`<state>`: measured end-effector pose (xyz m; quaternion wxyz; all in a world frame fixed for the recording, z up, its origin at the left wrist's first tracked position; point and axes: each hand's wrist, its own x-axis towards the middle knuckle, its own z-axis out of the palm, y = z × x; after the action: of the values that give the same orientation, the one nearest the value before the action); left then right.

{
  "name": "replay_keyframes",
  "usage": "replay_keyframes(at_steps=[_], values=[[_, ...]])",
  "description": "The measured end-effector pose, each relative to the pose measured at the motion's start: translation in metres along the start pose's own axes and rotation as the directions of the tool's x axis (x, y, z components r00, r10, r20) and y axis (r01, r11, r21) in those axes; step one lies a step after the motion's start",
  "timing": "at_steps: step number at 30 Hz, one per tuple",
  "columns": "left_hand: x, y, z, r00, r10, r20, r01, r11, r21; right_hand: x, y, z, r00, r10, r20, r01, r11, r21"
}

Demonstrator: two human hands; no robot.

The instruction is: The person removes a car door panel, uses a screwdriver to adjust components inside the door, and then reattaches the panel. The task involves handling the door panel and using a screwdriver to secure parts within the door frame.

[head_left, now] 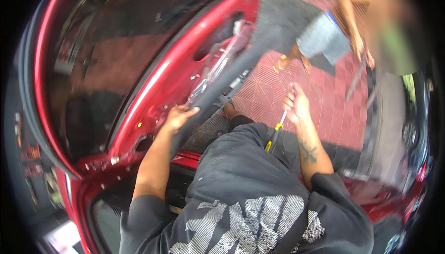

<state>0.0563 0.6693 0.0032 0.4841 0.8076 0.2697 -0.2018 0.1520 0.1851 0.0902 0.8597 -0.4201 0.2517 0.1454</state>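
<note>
A red car door (153, 80) stands open on my left, its inner metal laid bare. Alongside that metal runs a long dark door trim panel (232, 78), apart from the door at its far end. My left hand (178, 117) grips the panel's upper edge, thumb and fingers over it. Out to the right, my right hand (296, 104) is closed around the metal shaft of a screwdriver (275, 138). Its yellow and black handle points down toward my body. The panel's lower side and the fingers behind its edge are hidden.
Ahead on the right, another person in light shorts (324, 38) bends forward, holding a long thin dark strip (356, 80). Red and dark floor tiles (320, 110) lie between us. Another vehicle (408, 129) stands at the far right. The door's window glass (106, 78) reflects the surroundings.
</note>
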Motion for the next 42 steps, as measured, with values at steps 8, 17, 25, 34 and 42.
replay_keyframes(at_steps=[8, 17, 25, 34, 42], values=[[0.005, 0.002, -0.050, 0.980, -0.087, 0.181, 0.130, 0.961, -0.245, -0.002, 0.001, -0.014, 0.998, -0.002, -0.062, 0.012, 0.988, 0.152], [-0.001, 0.018, -0.044, 0.983, -0.085, 0.162, 0.124, 0.962, -0.244, -0.029, -0.012, -0.031, 0.995, -0.094, -0.033, 0.099, 0.948, 0.302], [0.011, -0.007, -0.053, 0.985, -0.060, 0.161, 0.095, 0.971, -0.221, -0.044, -0.034, -0.008, 0.975, -0.215, -0.055, 0.222, 0.956, 0.194], [-0.029, 0.020, -0.002, 0.999, -0.027, 0.043, 0.035, 0.983, -0.183, -0.064, -0.033, 0.024, 0.957, -0.270, 0.103, 0.245, 0.948, 0.204], [-0.021, -0.018, 0.027, 0.994, 0.037, -0.105, -0.047, 0.994, -0.102, -0.060, -0.036, 0.049, 0.938, -0.280, 0.205, 0.265, 0.959, 0.098]])
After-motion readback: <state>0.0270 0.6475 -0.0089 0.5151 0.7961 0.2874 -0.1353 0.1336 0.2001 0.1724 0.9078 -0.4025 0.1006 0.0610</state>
